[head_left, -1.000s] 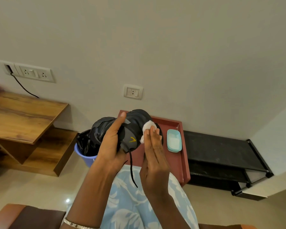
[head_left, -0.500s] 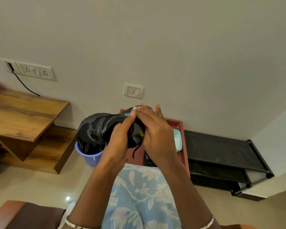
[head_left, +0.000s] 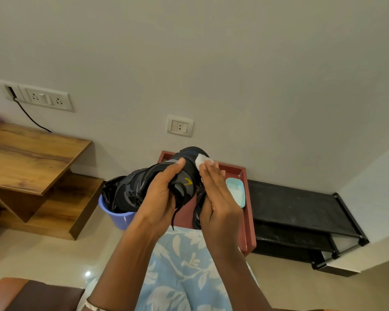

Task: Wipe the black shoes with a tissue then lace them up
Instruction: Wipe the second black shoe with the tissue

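Wearing light-blue garment (head_left: 184, 272) with white floral print covering lap. Thin silver bangle (head_left: 93, 307) sitting on wrist of left hand (head_left: 160, 198). Both forearms showing bare.

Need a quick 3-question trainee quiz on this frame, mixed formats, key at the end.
1. True or false: the left hand grips the black shoe.
2. Short answer: what lies on the red tray just right of the right hand?
3. Pick one: the right hand's flat fingers press the tissue against A) the black shoe, B) the red tray, C) the left hand.

Key
1. True.
2. The pale blue box.
3. A.
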A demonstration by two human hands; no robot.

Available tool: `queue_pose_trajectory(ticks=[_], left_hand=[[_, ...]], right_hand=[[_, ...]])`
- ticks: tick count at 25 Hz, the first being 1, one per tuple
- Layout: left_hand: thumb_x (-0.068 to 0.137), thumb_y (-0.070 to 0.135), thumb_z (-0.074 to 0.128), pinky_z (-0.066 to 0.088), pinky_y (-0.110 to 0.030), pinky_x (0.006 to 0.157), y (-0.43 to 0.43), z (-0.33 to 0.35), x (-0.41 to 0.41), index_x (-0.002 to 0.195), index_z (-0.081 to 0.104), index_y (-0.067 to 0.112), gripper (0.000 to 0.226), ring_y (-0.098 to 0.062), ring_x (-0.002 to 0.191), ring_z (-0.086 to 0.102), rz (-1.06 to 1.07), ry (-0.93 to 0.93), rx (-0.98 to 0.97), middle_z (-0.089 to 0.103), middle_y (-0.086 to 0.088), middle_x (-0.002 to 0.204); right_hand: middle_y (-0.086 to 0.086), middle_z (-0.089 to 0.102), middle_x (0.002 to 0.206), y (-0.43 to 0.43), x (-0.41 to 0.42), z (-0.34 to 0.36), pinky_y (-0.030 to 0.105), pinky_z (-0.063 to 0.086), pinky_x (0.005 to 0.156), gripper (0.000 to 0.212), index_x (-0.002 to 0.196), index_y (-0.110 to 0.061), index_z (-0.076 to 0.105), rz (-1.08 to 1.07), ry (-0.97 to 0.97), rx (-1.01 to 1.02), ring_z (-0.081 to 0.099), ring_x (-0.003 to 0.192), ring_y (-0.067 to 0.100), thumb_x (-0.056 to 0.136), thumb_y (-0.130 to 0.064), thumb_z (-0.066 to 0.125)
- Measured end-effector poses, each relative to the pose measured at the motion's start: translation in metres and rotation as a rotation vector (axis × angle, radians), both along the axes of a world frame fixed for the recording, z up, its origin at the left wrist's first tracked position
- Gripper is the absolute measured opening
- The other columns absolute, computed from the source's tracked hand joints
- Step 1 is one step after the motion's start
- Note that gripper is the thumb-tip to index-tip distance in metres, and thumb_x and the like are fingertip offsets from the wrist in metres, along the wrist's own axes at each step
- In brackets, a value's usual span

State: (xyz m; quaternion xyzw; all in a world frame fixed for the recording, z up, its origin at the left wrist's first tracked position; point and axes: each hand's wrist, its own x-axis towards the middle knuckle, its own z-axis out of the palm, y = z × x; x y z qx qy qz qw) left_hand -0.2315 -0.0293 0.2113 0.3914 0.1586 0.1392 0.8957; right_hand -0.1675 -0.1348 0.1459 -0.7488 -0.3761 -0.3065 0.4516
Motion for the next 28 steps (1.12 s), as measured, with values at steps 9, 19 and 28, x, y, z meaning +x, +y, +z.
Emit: queue_pose_trajectory(ticks=[9,19,28], left_hand=[[0.085,0.024,0.063,0.042,-0.04,0.108,0.004,-0.001,-0.004,0.115,0.074,0.01,0.035,-0.025,0.12,0.064,0.007,-0.045,0.024,0.071,-0.011,0.124],[0.052,-0.005,0.067,0.059,-0.026,0.076,0.018,-0.014,-0.003,0.068,0.069,0.011,0.023,-0.014,0.069,0.063,-0.07,-0.224,-0.046,0.062,-0.004,0.072],[0.052,-0.015,0.063,0.049,-0.032,0.073,0.02,-0.019,-0.002,0.112,0.059,0.003,0.063,-0.024,0.086,0.056,-0.162,-0.2,0.259,0.058,-0.014,0.091]], right_hand=[[0.011,0.056,0.144,0.002,0.01,0.012,0.045,0.047,0.109,0.046,0.137,-0.002,0.057,0.069,-0.023,0.011,0.046,0.141,0.022,0.096,0.017,0.048],[0.007,0.074,0.112,-0.009,-0.011,0.001,0.014,0.056,0.084,0.028,0.117,-0.004,0.072,-0.105,0.236,0.287,0.068,0.108,0.006,0.091,0.006,0.065],[0.002,0.066,0.106,0.013,0.004,0.057,0.036,0.055,0.08,0.036,0.122,-0.015,0.071,0.096,0.136,-0.09,0.06,0.098,0.021,0.094,-0.002,0.054]])
